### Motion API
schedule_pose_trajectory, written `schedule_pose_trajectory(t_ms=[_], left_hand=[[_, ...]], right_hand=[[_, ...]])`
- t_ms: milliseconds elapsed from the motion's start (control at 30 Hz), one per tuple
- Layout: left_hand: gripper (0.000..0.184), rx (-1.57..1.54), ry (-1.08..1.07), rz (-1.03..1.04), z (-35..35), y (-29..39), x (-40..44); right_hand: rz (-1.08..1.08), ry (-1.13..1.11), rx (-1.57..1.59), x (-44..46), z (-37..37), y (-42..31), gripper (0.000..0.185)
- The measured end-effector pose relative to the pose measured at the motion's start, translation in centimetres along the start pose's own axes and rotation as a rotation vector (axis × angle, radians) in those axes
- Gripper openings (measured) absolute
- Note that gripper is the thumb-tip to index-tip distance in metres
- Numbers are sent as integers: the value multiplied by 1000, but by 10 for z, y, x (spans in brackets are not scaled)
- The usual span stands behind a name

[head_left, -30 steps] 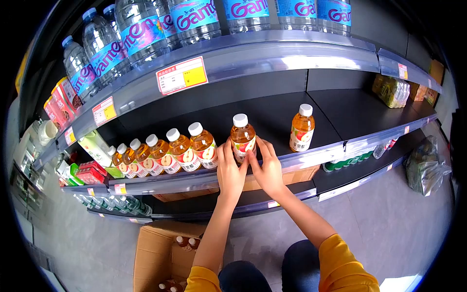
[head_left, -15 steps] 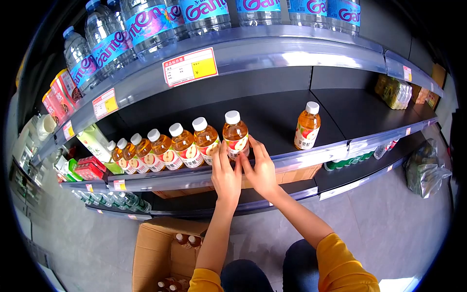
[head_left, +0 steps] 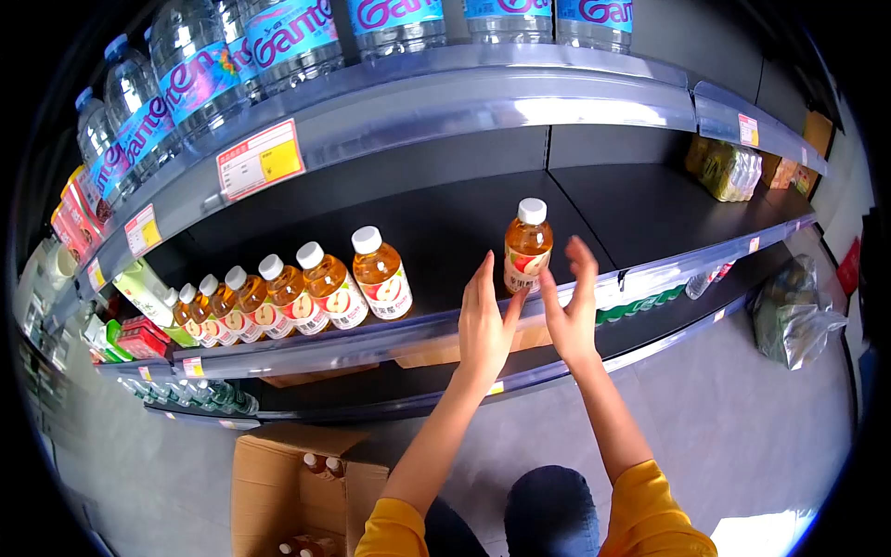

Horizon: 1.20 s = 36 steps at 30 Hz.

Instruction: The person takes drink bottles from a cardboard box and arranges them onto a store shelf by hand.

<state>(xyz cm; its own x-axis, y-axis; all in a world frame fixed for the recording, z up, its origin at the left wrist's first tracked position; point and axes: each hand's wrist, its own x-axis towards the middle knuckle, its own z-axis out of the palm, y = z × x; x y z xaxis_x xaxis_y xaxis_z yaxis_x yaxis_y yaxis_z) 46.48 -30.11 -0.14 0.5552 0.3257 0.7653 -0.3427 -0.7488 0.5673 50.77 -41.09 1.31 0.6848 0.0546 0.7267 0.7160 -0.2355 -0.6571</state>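
A juice bottle with a white cap and apple label [head_left: 527, 246] stands upright by itself on the middle shelf [head_left: 445, 223]. My left hand [head_left: 487, 320] is just left of and in front of it, fingers apart, holding nothing. On the bottle's right is my right hand [head_left: 571, 311], its fingers spread and curved, also with nothing in it. Further left, several like bottles stand in a row along the shelf's front edge, the rightmost [head_left: 381, 276] slightly apart from its neighbour [head_left: 332, 286].
Large water bottles [head_left: 288, 42] line the upper shelf. An open cardboard box [head_left: 255, 483] with several bottles stands on the floor at the lower left. A plastic bag [head_left: 796, 316] lies at the right. A wrapped pack [head_left: 729, 169] sits at the shelf's far right.
The bottle that was between my hands now stands at the right end of the row, released. Both hands have moved right to the lone bottle, and the view has shifted right.
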Motion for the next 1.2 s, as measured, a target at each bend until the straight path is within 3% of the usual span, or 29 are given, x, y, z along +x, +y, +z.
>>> schedule_pose_trajectory(t_ms=[33, 100, 167, 467, 867, 1033, 1200], left_hand=[[56, 29, -7, -10, 5, 2, 2], [57, 61, -17, -19, 10, 4, 3], [57, 85, -66, -41, 13, 4, 3], [50, 159, 14, -46, 15, -9, 2], [50, 241, -6, -129, -43, -24, -2], [48, 306, 131, -92, -57, -31, -8], [37, 254, 188, -82, -67, -36, -14]], right_hand=[[70, -105, 44, 0, 0, 10, 58], [-24, -113, -45, 1, 0, 18, 59], [77, -180, 23, 1, 1, 15, 53], [6, -141, -21, -1, 13, 16, 48], [-39, -237, -18, -16, 52, -15, 53], [46, -334, 16, -19, 60, -36, 55], [-67, -302, 31, -26, 75, -32, 56]])
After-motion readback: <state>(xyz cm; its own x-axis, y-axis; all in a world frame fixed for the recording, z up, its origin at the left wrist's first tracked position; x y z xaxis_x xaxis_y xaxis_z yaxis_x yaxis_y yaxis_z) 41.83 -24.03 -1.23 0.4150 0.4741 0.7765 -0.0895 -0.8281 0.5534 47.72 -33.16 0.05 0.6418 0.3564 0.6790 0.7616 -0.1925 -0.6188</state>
